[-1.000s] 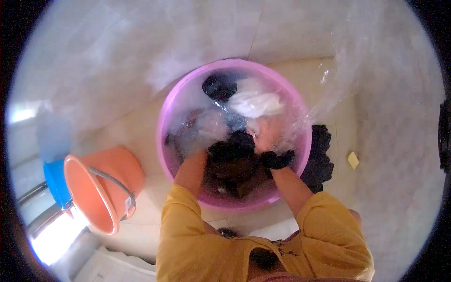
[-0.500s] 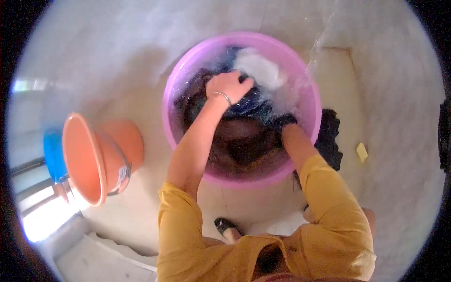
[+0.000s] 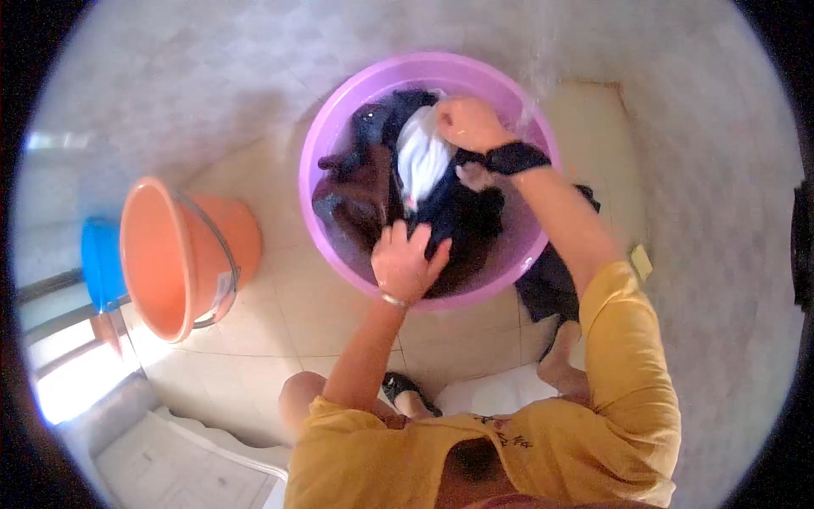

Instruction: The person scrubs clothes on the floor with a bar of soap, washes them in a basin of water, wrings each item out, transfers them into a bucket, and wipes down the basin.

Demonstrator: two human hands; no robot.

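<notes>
The left hand (image 3: 405, 265) lay with fingers spread on dark cloth (image 3: 460, 210) in the pink tub (image 3: 458, 300); the right hand (image 3: 469, 125) curled at the far end of the white cloth (image 3: 421, 161) there, its grip hidden. The bucket's (image 3: 161, 254) pale label (image 3: 225, 284) and the shirt's (image 3: 627, 339) dark marks were illegible.

A strip of floor (image 3: 284, 271) between the bucket (image 3: 203, 254) and tub (image 3: 307, 178) leaves room to pass. The left hand's (image 3: 405, 265) wrist bars the near rim, the right hand's (image 3: 471, 124) forearm the right one, with dark cloth (image 3: 547, 290) just outside. A faint streak (image 3: 532, 95), perhaps water, drops by the far-right rim.
</notes>
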